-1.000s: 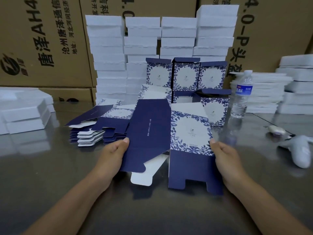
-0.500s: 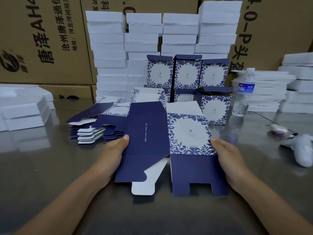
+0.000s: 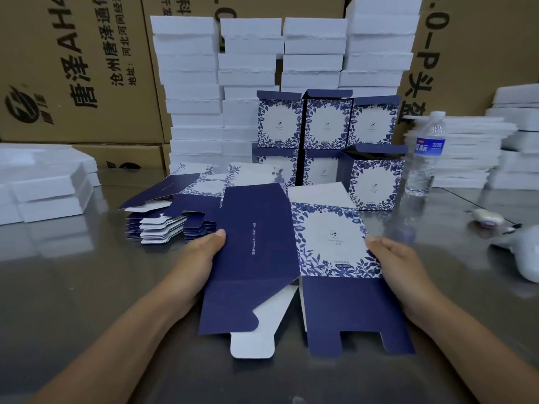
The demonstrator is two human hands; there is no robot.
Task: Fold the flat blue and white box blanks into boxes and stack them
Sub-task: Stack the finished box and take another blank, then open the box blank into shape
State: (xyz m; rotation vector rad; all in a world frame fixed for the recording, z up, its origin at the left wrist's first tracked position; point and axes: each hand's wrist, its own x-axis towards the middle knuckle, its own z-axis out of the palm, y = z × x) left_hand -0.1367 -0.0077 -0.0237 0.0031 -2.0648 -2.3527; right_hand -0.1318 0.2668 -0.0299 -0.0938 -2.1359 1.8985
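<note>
**Box blank held at both edges on a steel table**

A person's left hand (image 3: 201, 258) and right hand (image 3: 399, 266) each clamp 1 side edge of a box blank (image 3: 262, 243), thumbs on top and the other fingers hidden beneath, directly in front of the folded boxes (image 3: 326, 123). The blank's left panel is plain navy with a thin line of pale print. Its right panel is a white square framed by blue leaves. Navy flaps, 1 of them notched, hang at its near end, and a rounded white flap shows beneath them. The folded boxes stand in 2 rows. A pile of flat blanks (image 3: 163, 225) lies to their left, a water bottle (image 3: 425, 158) stands to their right, and white foam stacks (image 3: 189, 83) rise behind them on the table (image 3: 73, 287).
</note>
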